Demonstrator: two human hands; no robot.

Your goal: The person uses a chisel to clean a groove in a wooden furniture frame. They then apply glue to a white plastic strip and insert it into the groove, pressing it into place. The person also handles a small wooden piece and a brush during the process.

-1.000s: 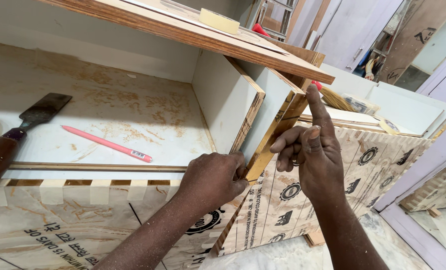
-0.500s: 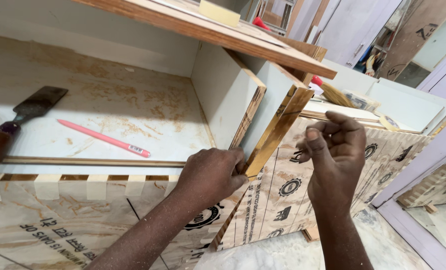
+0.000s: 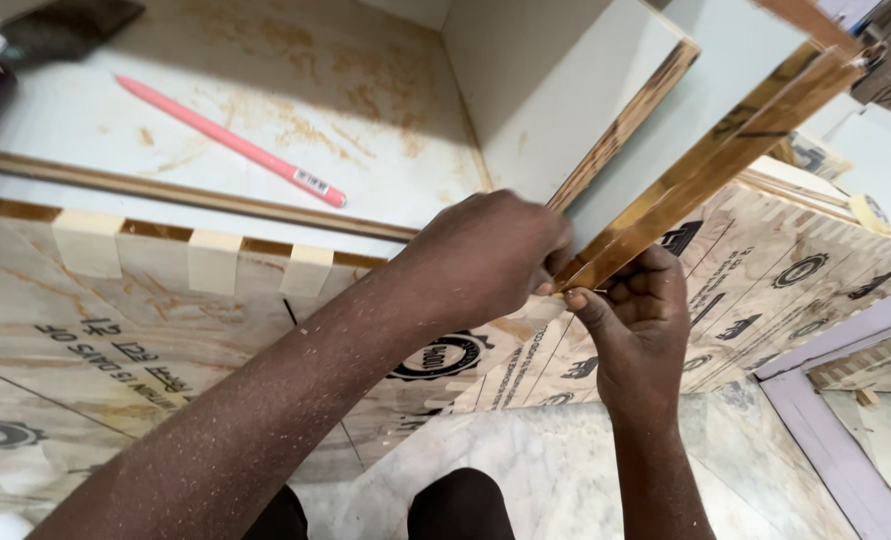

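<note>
A thin wooden edging strip (image 3: 710,165) runs along the front edge of an upright white laminated plywood panel (image 3: 555,90). My left hand (image 3: 485,255) is closed around the strip's lower end, where the panel meets the cabinet's front. My right hand (image 3: 640,320) sits just beside and below it, pinching the same lower end between thumb and fingers. Both hands touch each other at the strip's tip. Sawdust covers my left forearm.
A pink pencil (image 3: 230,140) lies on the dusty white shelf floor (image 3: 365,90). A dark-bristled brush (image 3: 55,30) rests at the far left. Printed plywood faces (image 3: 115,330) front the cabinet. Marble floor (image 3: 565,470) lies below, a pale door frame (image 3: 825,440) at right.
My right hand has dropped from the strip's middle to its lower end, meeting my left hand. The camera has moved closer and tilted down.
</note>
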